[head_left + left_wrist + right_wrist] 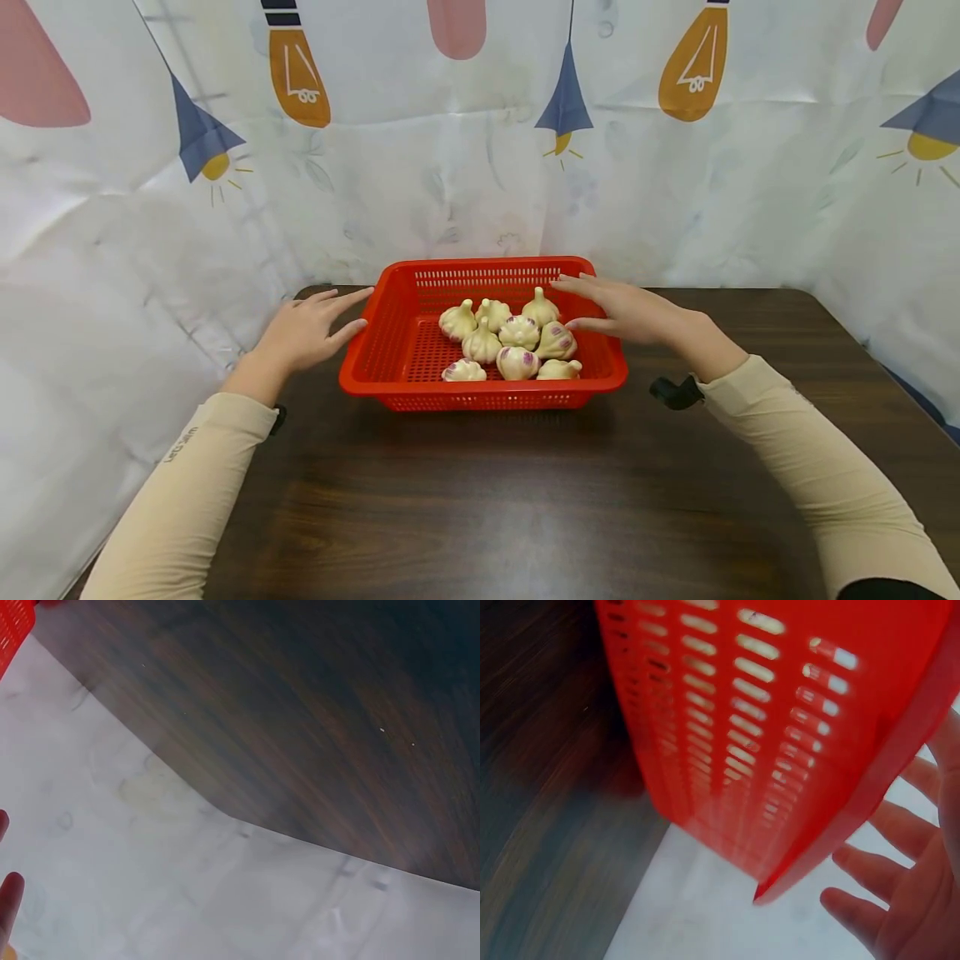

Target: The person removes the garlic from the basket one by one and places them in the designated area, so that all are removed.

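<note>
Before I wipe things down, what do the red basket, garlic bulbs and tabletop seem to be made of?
Red basket: likely molded plastic, glossy, with slotted walls. Garlic bulbs: perhaps plastic replicas, given their smooth sheen, possibly real. Tabletop: wood or laminate, with dark streaky grain and a satin reflection.
</note>
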`<move>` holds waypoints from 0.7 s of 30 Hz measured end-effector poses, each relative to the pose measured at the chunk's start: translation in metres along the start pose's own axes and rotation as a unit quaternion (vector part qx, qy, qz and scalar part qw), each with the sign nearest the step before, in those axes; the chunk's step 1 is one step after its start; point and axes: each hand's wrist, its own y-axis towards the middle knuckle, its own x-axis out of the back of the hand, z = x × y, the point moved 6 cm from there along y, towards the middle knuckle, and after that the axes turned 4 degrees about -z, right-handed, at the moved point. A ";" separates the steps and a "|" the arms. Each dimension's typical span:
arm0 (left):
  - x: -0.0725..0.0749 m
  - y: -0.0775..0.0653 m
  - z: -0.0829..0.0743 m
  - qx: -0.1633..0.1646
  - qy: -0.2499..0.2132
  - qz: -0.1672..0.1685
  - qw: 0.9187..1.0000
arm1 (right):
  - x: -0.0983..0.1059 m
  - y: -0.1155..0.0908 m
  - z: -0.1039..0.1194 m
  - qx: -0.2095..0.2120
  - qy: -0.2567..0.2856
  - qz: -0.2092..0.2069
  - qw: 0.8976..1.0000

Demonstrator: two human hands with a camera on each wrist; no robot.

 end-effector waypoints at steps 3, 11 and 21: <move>-0.001 -0.001 0.000 -0.007 -0.001 0.008 1.000 | -0.003 0.005 0.004 0.008 0.004 0.006 1.000; -0.005 -0.001 0.001 -0.009 -0.005 0.024 1.000 | -0.016 0.018 0.012 0.033 0.004 0.048 0.998; -0.009 -0.003 0.000 -0.004 -0.022 0.031 0.999 | -0.027 0.033 0.011 0.019 0.023 0.079 0.996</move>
